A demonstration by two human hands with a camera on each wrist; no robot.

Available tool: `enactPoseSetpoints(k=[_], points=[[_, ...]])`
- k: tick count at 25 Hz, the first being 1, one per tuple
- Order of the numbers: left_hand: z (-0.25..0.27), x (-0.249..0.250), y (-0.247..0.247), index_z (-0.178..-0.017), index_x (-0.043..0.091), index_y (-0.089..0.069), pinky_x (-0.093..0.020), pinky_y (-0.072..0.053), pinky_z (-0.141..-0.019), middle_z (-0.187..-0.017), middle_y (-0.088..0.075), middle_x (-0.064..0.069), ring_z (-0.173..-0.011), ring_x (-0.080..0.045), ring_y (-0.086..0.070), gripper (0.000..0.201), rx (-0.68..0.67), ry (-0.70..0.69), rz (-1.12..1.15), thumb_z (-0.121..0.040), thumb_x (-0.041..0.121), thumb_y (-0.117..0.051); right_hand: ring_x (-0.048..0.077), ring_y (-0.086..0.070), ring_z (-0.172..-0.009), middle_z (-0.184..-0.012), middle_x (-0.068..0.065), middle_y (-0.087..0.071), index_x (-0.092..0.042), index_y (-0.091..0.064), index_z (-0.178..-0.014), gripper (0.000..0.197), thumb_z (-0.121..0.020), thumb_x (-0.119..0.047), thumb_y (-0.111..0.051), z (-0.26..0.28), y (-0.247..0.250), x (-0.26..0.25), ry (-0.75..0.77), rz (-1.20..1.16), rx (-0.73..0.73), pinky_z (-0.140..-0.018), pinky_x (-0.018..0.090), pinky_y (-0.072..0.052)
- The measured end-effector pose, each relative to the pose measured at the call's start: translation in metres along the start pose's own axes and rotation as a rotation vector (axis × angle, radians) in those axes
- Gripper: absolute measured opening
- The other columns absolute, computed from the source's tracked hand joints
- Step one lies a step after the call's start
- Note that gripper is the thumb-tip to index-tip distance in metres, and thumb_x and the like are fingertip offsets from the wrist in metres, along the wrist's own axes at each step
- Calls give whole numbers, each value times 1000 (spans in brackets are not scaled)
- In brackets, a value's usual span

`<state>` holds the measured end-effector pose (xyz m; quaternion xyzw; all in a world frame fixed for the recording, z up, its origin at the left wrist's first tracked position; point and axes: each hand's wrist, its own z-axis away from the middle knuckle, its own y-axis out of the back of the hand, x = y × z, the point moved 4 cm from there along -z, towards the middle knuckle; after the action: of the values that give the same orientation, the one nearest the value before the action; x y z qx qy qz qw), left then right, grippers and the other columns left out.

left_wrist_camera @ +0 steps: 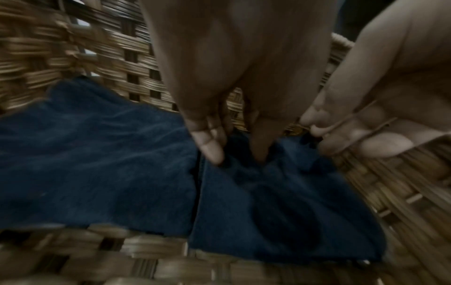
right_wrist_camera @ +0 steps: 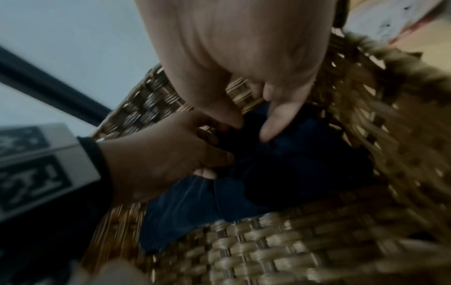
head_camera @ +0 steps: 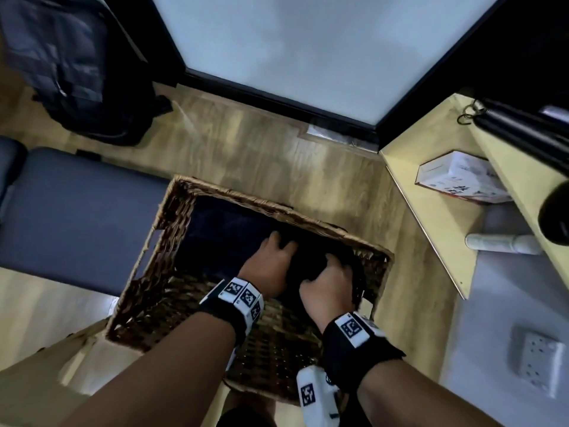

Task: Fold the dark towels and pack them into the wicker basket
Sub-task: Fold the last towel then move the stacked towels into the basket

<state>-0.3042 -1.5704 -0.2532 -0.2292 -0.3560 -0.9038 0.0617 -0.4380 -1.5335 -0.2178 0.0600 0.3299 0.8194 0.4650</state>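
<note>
Both my forearms reach down into the wicker basket (head_camera: 172, 229), which sits on the wooden floor (head_camera: 246, 143) just beside a grey cushioned seat (head_camera: 77, 204). My left hand (head_camera: 271, 266) is palm down, its fingertips (left_wrist_camera: 209, 152) pushing into the top of the right-hand dark towel (left_wrist_camera: 280, 202), fingers fairly straight. My right hand (head_camera: 328, 285) is just beside it on the same towel's right side, against the basket wall; its fingers curl down, but I cannot tell whether they pinch the cloth. I count two dark towels in the basket: this one and a flat folded one (left_wrist_camera: 92, 160) touching it on the left. Two hands, one basket
</note>
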Motion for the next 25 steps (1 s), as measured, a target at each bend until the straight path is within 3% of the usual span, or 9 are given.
enactPoseSetpoints(k=[2,4,7,10,12,15,17,21,25], points=[[-9,-3,-7,-152,23,-18,-53,-44,-103,-142,-24,-18,-127,-40,-36,83,-115,20,-63,-83,22,-65,35,-51,-129,-146,7,-48,-52,-34,-138,82,-68,-22,-66,-19,-16,0,-9,-83,-145,-103,50,-51],[-16,-7,-7,-153,25,-16,-53,-42,-105,-144,-22,-17,-128,-40,-35,85,-152,93,-41,-84,27,-65,33,-52,-128,-145,2,-51,-57,-28,-135,88,-62,-28,-66,-54,-30,12,-7,-96,-242,-101,53,-52],[-9,-8,-2,-141,16,-41,-47,-46,-101,-138,-38,-19,-119,-40,-49,60,-150,174,62,-87,30,-62,34,-54,-123,-137,5,-54,-36,-36,-148,79,-76,-27,-67,-41,-11,-3,-6,-83,-302,-100,51,-51],[24,-2,12,-127,13,-57,-34,-51,-91,-127,-61,-14,-111,-30,-60,41,-88,282,251,-90,30,-60,35,-61,-113,-116,11,-63,-12,-56,-135,51,-87,-23,-66,-11,11,-8,64,45,-338,-96,49,-54],[64,4,25,-116,15,-61,-31,-50,-83,-115,-67,-9,-105,-27,-62,30,23,345,378,-91,31,-59,37,-64,-107,-112,20,-69,-1,-63,-120,44,-85,-26,-68,12,27,-15,237,213,-328,-94,45,-53],[142,1,41,-91,19,-61,-33,-50,-79,-96,-70,-7,-97,-29,-65,14,252,459,524,-89,33,-58,27,-66,-97,-99,9,-72,-10,-70,-101,24,-89,-30,-68,62,38,-37,508,426,-405,-89,36,-53],[196,-1,42,-85,19,-58,-31,-48,-75,-95,-70,-9,-95,-28,-66,15,378,555,568,-90,33,-57,19,-67,-88,-89,2,-72,-16,-72,-89,15,-91,-30,-67,98,37,-49,623,483,-461,-83,34,-54],[293,-9,32,-75,20,-53,-29,-40,-68,-91,-69,-10,-92,-31,-65,19,576,724,611,-91,30,-55,21,-72,-72,-75,8,-74,-10,-65,-69,26,-92,-23,-64,169,11,-77,809,450,-539,-73,43,-58],[400,-22,9,-66,18,-49,-34,-51,-73,-81,-68,-8,-85,-29,-65,26,829,881,700,-87,31,-55,10,-70,-62,-71,5,-74,-12,-67,-64,32,-94,-21,-62,265,-39,-87,1015,513,-659,-65,29,-53]])
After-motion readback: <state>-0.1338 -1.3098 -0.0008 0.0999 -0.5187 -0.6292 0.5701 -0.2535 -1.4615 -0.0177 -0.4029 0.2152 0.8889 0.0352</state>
